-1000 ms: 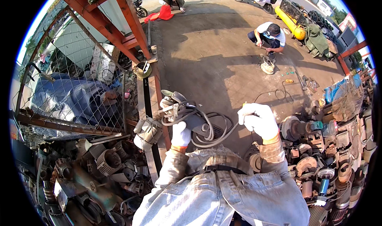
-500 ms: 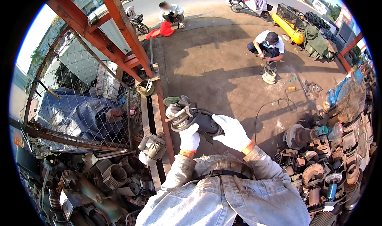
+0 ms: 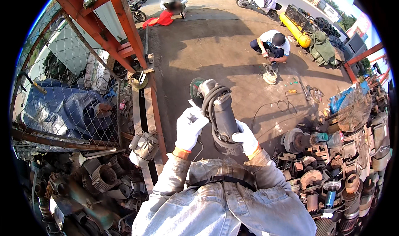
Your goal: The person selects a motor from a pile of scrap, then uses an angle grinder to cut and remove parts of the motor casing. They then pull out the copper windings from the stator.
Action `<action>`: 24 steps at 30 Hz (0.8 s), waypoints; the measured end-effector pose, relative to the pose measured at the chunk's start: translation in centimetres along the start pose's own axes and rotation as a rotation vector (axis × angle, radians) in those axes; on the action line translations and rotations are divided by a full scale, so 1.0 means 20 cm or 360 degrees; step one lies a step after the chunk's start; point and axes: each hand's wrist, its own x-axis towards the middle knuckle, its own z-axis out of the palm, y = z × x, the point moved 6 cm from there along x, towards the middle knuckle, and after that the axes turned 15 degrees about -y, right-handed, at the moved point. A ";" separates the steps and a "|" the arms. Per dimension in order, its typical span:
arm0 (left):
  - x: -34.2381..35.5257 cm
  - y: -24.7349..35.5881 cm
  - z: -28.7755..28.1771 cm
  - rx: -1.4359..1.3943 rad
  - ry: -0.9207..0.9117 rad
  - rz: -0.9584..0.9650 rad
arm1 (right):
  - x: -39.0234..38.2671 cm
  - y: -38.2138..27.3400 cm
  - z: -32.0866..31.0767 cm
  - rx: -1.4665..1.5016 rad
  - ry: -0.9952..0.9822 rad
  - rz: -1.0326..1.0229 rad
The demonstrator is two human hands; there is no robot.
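Note:
A dark angle grinder [image 3: 226,119] with a green disc [image 3: 195,87] is held up in front of me, its head pointing away and to the left. Its black power cord [image 3: 211,99] is looped around the body. My right hand [image 3: 247,139], in a white glove with an orange cuff, is closed around the rear part of the body. My left hand [image 3: 190,127], gloved the same way, is closed beside the cord loops, just below the disc. What its fingers pinch is hidden. A thin strand of cord hangs below it.
A crouching person [image 3: 272,49] works at a pale bundle [image 3: 269,76] ahead right; another [image 3: 172,1] squats far left by red cloth [image 3: 160,19]. Scrap motors [image 3: 311,180] pile up at right, more metal parts [image 3: 95,194] at left. An orange steel post [image 3: 126,26] and wire fence [image 3: 66,82] stand left.
The grinder has swung from lying sideways to a more lengthwise tilt. My left hand has moved from under it to the disc side; my right hand has shifted down to its rear end.

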 end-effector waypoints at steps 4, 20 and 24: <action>0.04 0.09 -0.11 0.0166 0.0391 0.0024 | -0.07 0.06 -0.04 0.0416 -0.0054 -0.0119; -0.05 -0.29 0.07 -0.0724 -0.0358 -0.0173 | -0.10 -0.19 0.20 -0.1867 0.0224 0.0041; -0.09 -0.29 0.08 -0.0886 -0.0448 -0.0145 | -0.12 -0.31 0.08 -0.1541 0.0222 -0.0161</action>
